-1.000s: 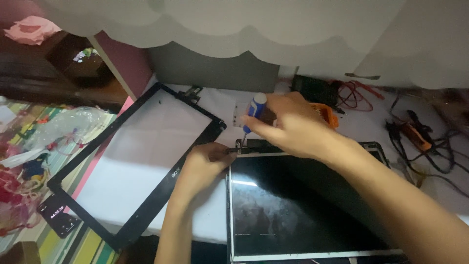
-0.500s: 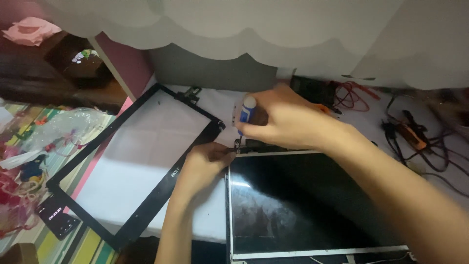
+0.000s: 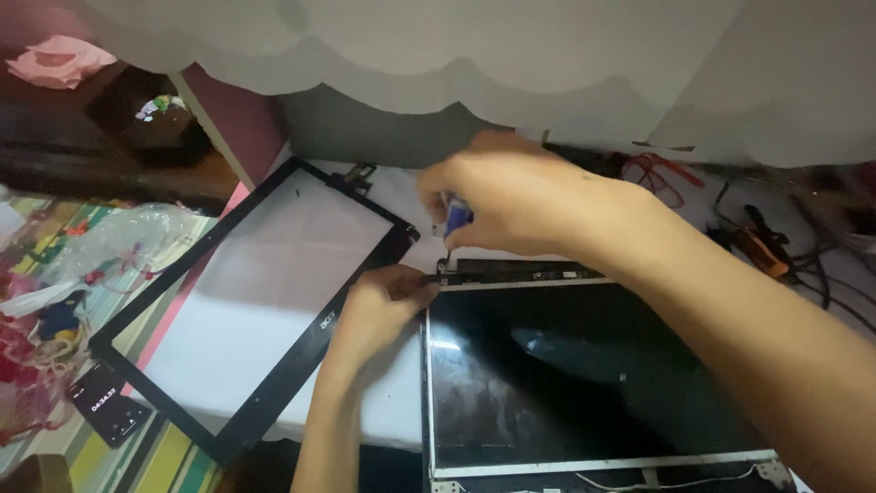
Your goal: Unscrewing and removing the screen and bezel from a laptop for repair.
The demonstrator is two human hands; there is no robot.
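Your right hand [image 3: 525,201] gripped one blue-handled screwdriver [image 3: 453,222], tip at the top-left corner of the single LCD panel [image 3: 584,365] by the table's near edge. Your left hand [image 3: 379,306] pinched that corner, fingers together. One black bezel frame [image 3: 246,301] lay left; tangled cables [image 3: 776,242] crowded the right edge.

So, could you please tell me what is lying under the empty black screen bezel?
Through the black screen bezel opening, only the white table surface shows. Its lower corner overhangs the table edge above striped cloth. Anything under the frame strips themselves is covered.
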